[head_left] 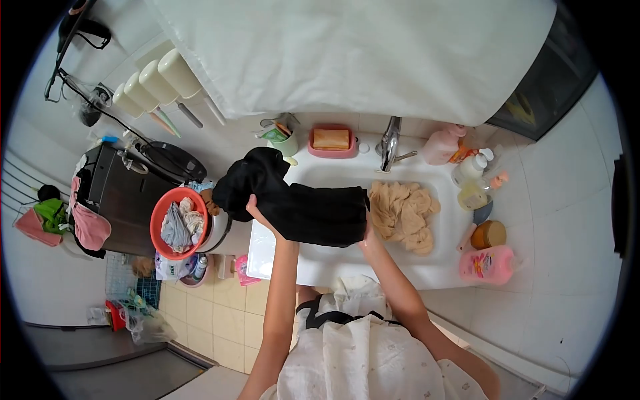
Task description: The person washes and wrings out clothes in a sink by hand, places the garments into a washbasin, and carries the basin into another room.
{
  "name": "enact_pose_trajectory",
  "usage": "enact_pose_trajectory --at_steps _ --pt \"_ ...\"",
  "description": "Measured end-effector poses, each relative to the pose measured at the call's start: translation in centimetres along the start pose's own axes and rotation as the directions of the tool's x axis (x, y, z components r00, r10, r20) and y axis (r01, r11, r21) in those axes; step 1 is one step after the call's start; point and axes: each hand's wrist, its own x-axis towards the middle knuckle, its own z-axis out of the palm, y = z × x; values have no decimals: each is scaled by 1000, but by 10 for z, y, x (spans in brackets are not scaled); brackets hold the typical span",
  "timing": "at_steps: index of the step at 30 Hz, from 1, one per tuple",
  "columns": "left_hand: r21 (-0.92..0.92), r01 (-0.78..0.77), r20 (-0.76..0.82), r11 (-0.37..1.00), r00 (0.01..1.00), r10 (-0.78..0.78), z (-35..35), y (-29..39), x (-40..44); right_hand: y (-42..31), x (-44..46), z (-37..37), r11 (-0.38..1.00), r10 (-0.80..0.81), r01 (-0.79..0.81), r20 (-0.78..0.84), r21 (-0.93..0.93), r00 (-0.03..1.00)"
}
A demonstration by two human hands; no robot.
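A black cloth garment [313,212] is stretched between my two hands above the left part of the white sink [313,259]. My left hand [256,212] grips it near its bunched left end, thumb showing and the other fingers hidden under the fabric. At the right edge, my right hand [367,233] holds the garment, most of its fingers covered by the cloth. Crumpled beige cloth [403,213] lies in the basin just right of my right hand, below the chrome faucet [389,143].
A pink soap dish [332,143] and a brush cup [285,143] stand on the back ledge. Bottles, including a pink bottle [485,265], line the right rim. At left, a red basin [177,223] holds clothes beside a dark appliance [123,200]. A white curtain [360,53] hangs behind.
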Motion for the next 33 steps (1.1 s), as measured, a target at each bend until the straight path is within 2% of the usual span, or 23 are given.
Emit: enact_pose_trajectory --at_steps 2,4,5,7,11,13,14,16,17,18,19,20,22,23,24,25,26,27,28,30,31,32,33 --pt "0 -3 -19 1000 1000 3 -5 2 -1 3 10 -20 999 -8 9 -29 34 1000" --pt "54 18 -81 998 997 -14 -18 3 3 5 16 -30 987 -95 90 -34 -133 995" --pt "55 13 -84 998 996 -8 -24 4 7 5 17 -35 988 -89 84 -34 -133 995" --pt "180 -19 -235 983 970 62 -30 8 11 0 7 -16 990 -97 83 -126 -113 987" --pt "298 -62 -288 952 945 152 -22 13 5 -13 -5 24 977 -120 63 -281 -203 952" --pt "337 -63 -349 939 918 187 -24 14 6 -27 -11 32 966 19 -99 -317 -237 948" --pt "338 -62 -347 939 919 185 -24 13 5 -28 -12 27 967 17 -96 -316 -236 948" --pt "277 -85 -362 957 913 186 -21 9 0 -25 -19 31 912 17 -161 -358 -376 934" --pt "278 -84 -363 957 913 185 -18 7 -2 -16 -28 42 814 -153 -176 -497 -554 854" --pt "243 -79 -359 967 919 166 -13 5 -5 -4 -28 32 814 -154 -177 -498 -554 853" --pt "208 -75 -354 975 924 146 -9 2 -8 8 -26 12 550 -336 13 -207 -835 919" --pt "207 -71 -353 976 925 142 -4 -2 -11 16 -23 2 197 -398 231 137 -953 907" --pt "199 -62 -352 978 927 131 1 -11 -20 30 -22 31 294 -402 113 -16 -949 915" --pt "198 -55 -346 979 930 122 0 -14 -22 28 -19 50 604 -270 3 -202 -797 941" --pt "145 -34 -298 989 951 76 -3 -15 -23 26 -14 45 603 -279 10 -199 -797 939" --pt "96 -13 -251 995 967 37 -4 -14 -25 27 -9 38 277 -380 207 91 -938 920" --pt "98 -14 -248 995 968 38 -3 -12 -25 29 -4 31 -87 -369 386 390 -918 844" --pt "101 18 -271 995 963 10 0 -7 -25 21 -10 42 -249 -397 442 507 -862 765" --pt "102 50 -294 993 956 -18 3 -2 -27 10 -17 51 -246 -396 446 509 -861 765" --pt "107 4 -284 994 958 26 9 6 -28 -9 -27 60 -87 -208 378 388 -922 898" --pt "107 -38 -276 994 959 66 9 8 -29 -8 -24 49 80 -213 359 336 -930 918" --pt "106 -33 -274 994 960 61 6 11 -29 -6 -24 37 77 -217 358 335 -930 917" --pt "73 -44 -245 996 968 60 1 15 -29 -1 -26 26 1 -194 416 408 -909 892"
